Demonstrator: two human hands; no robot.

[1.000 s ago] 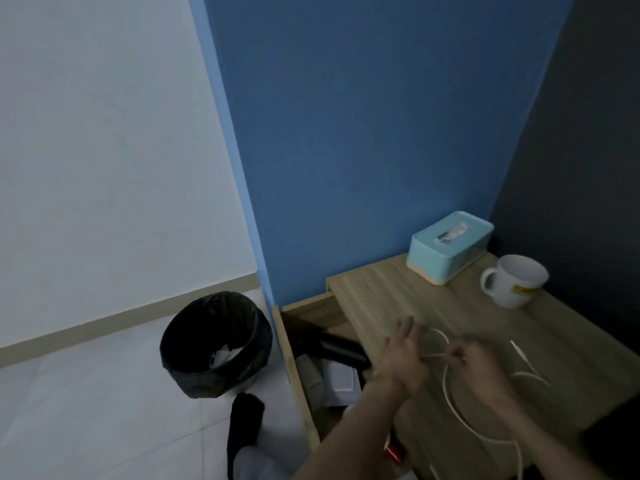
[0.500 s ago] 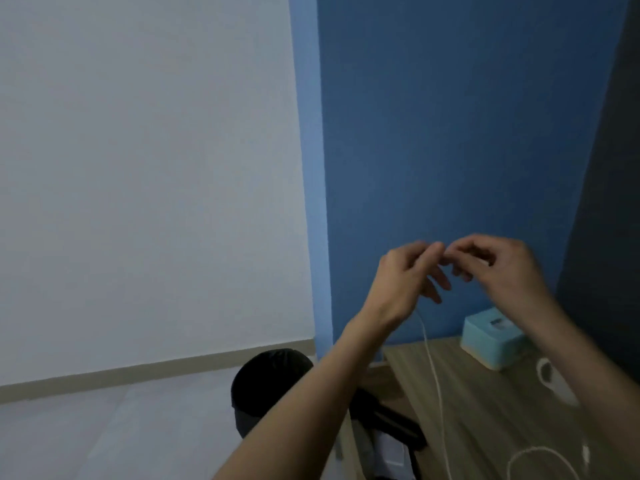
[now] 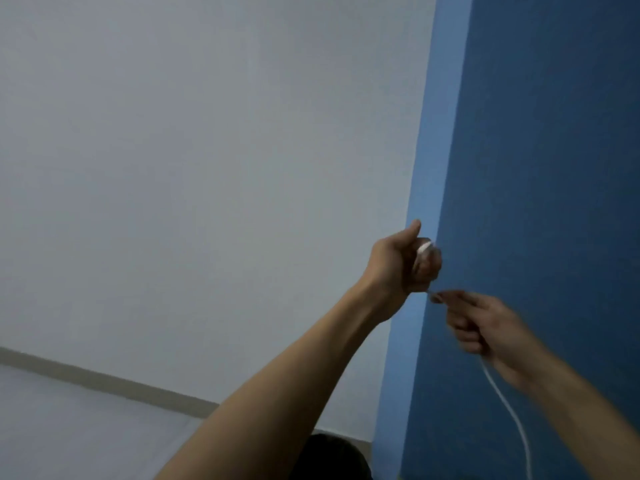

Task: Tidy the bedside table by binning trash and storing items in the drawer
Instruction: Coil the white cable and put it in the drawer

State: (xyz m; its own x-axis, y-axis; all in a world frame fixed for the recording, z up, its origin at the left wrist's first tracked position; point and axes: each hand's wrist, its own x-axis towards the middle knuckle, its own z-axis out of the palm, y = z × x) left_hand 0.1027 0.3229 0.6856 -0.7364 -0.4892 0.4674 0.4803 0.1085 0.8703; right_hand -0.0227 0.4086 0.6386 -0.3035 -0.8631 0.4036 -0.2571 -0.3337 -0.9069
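The head camera looks up and across at the corner of a room, with both bare arms raised in front of it. The left hand (image 3: 398,265) is held high, clenched into a fist with the thumb sticking up, and it grips a small bundle of white cable (image 3: 509,410) whose loops show at the top of the curled fingers. Just below and to the right, the right hand (image 3: 485,327) is blurred by motion; its thumb and forefinger pinch the cable close to the underside of the left fist, and the other fingers are curled in toward the palm. A short stretch of cable runs between the two hands, which are close together but do not touch. From under the right hand the rest of the cable hangs in a long loose curve, passing in front of the right forearm (image 3: 571,410) and leaving the picture at the bottom edge. The left forearm (image 3: 277,393) comes up from the lower middle. Behind the hands a white wall (image 3: 207,168) meets a blue wall (image 3: 554,168) at a projecting corner. A pale baseboard (image 3: 104,379) runs along the foot of the white wall above a grey floor (image 3: 69,427). The dark rounded top of a bin (image 3: 329,455) shows at the bottom edge, under the left forearm.
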